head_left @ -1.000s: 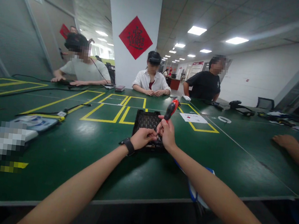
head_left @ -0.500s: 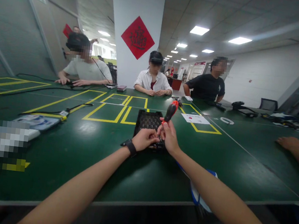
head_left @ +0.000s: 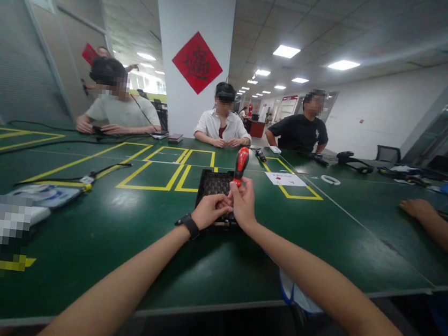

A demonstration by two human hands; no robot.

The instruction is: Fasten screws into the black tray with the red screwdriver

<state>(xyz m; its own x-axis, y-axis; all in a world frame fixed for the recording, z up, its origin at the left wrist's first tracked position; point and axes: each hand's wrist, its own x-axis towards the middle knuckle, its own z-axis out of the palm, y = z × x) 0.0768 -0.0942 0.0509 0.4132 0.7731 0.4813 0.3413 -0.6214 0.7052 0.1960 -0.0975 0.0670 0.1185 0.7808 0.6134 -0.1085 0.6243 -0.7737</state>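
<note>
A screwdriver with a red and black handle (head_left: 242, 163) stands nearly upright in my right hand (head_left: 245, 205), whose fingers close around it below the handle. My left hand (head_left: 211, 212), with a dark band on its wrist, meets the right one at the screwdriver's lower end. Its thumb and fingers are pinched together there, and whatever lies between them is too small to make out. Under both hands a black tray (head_left: 204, 181) with rows of small dark pockets lies on the green table. The screwdriver's tip is hidden by my fingers.
Yellow tape (head_left: 147, 187) marks the green table (head_left: 118, 247). A white sheet (head_left: 286, 179) and a white ring (head_left: 330, 179) lie to the right. A cable and bagged item (head_left: 49, 195) lie left. Several people sit around; another person's hand (head_left: 417, 208) rests at right.
The screwdriver has gone from leaning right to nearly upright. My hands stay together over the tray. The whole view has shifted slightly.
</note>
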